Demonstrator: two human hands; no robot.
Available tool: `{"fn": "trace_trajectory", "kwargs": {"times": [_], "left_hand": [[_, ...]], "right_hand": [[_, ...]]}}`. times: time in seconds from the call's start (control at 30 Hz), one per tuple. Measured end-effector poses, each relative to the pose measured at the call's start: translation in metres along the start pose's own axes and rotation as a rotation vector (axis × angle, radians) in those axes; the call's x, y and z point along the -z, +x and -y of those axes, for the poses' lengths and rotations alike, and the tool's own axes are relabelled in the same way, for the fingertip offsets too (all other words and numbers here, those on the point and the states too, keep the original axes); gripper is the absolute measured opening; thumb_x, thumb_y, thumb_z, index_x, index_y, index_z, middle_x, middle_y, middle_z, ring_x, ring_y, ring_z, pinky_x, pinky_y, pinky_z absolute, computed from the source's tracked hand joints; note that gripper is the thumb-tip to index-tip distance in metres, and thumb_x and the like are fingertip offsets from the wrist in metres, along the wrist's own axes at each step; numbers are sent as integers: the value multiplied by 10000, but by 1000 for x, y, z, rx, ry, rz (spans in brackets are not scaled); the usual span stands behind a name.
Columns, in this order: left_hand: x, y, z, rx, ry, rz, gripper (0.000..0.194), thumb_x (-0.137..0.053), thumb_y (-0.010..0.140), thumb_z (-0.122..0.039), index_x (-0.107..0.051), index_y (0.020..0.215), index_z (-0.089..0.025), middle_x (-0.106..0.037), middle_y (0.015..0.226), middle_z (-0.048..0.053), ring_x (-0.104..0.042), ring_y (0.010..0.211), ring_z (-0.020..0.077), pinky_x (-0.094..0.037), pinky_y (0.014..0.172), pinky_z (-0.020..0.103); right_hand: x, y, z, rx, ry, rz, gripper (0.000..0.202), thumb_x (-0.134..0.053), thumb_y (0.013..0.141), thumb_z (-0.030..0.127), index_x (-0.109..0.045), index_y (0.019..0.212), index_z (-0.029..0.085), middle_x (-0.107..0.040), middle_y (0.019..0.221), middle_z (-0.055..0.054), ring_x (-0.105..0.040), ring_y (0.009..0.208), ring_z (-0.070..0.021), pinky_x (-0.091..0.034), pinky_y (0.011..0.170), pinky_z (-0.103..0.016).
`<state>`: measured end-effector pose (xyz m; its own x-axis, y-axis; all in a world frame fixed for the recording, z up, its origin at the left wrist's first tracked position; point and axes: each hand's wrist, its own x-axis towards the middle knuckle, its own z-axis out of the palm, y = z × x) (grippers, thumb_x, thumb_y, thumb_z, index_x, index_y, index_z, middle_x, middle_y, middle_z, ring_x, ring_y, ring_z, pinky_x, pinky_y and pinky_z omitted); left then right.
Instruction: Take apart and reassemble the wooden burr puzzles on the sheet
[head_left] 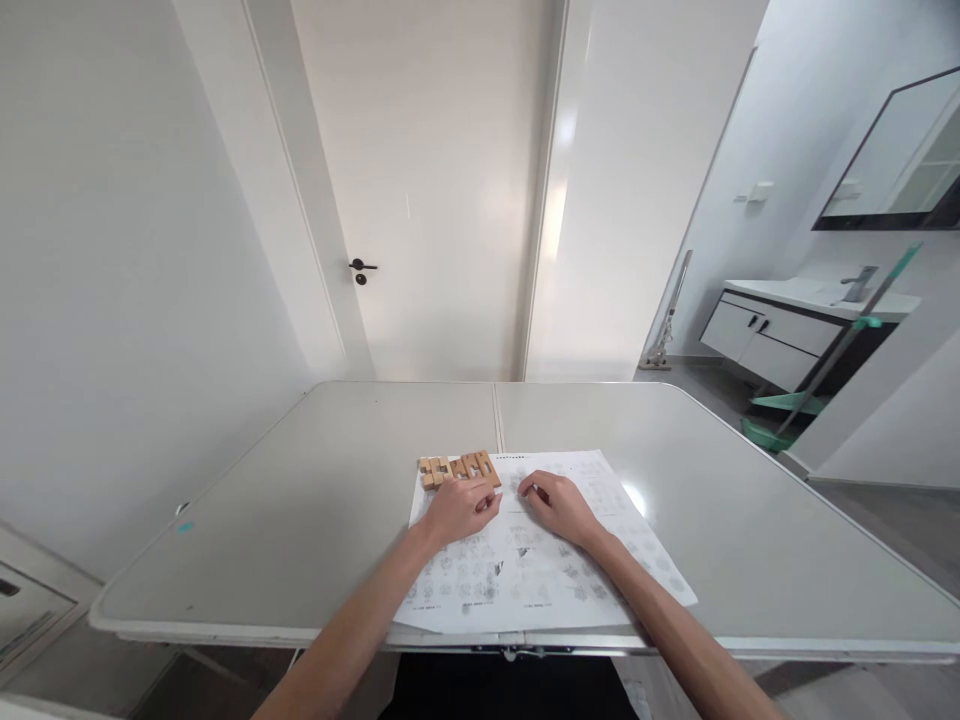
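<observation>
A printed white sheet (480, 590) lies on the grey table close to its front edge. Several small wooden pieces (433, 465) stand or lie side by side at the sheet's upper left corner. My left hand (463, 508) rests just below them with its fingers curled; part of the pieces is hidden behind it, and anything inside the fingers cannot be made out. On the sheet's upper middle lies my right hand (555, 500), fingers bent inward toward the left hand, with a gap between the two. What its fingertips hold, if anything, is too small to tell.
The table (300, 500) has a seam across its middle and a light rim. Beyond its far edge is a closed white door (442, 200) with a black handle. At the right are a sink cabinet (772, 325), a mirror and a green broom with a dustpan.
</observation>
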<state>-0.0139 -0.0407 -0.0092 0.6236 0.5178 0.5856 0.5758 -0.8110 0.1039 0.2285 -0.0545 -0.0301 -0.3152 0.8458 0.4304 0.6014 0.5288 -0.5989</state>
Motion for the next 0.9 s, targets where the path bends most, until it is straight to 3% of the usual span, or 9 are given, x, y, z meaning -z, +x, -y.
{"fn": "trace_trajectory", "kwargs": {"times": [0.9], "left_hand": [[-4, -2, 2, 4, -11, 36, 394, -528, 1006, -241, -446, 622, -207, -532, 567, -34, -476, 489, 113, -303, 490, 278]], "right_hand": [[0, 0, -1, 7, -16, 1, 236, -495, 926, 172, -722, 941, 234, -759, 891, -30, -649, 696, -198, -478, 687, -312]]}}
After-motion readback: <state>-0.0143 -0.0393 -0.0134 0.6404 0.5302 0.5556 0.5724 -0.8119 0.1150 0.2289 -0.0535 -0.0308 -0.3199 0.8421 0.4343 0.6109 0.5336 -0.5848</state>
